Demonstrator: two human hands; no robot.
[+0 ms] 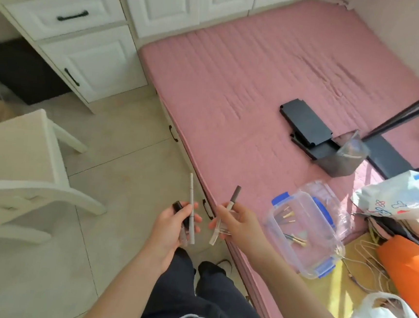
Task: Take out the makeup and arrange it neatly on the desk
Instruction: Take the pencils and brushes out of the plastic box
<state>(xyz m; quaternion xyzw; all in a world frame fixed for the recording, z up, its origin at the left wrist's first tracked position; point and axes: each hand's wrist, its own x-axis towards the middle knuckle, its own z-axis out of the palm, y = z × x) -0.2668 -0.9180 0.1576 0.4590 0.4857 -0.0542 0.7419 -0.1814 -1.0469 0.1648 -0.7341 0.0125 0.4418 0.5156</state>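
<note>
1. Fingers of the left hand point(169, 225) were curled round two pieces of makeup, and those of the right hand point(238, 224) pinched a third; neither hand had fingers spread or free.
2. From my remote seat, the pink bed point(247, 86) filled the right of the view, with the person standing at its edge.
3. I saw the white desk point(95, 9) at the upper left, well apart from both hands. The left hand was the nearer one, so I judged the carry would run forward and leftward.
4. A white chair point(12, 167) stood to the left, between the person and the desk.
5. On the bed's near corner, just right of the right hand, the clear box point(298, 197) sat open, with a few small brushes point(295, 238) lying inside.
6. In the left hand a slim white pencil point(191, 203) stood nearly upright, its long axis pointing away from the person, beside a dark-capped tube point(178, 206).
7. Across the right fingers a brown-tipped pencil point(234, 196) leaned slightly rightward. I could not tell whether something clear lay beside it.
</note>
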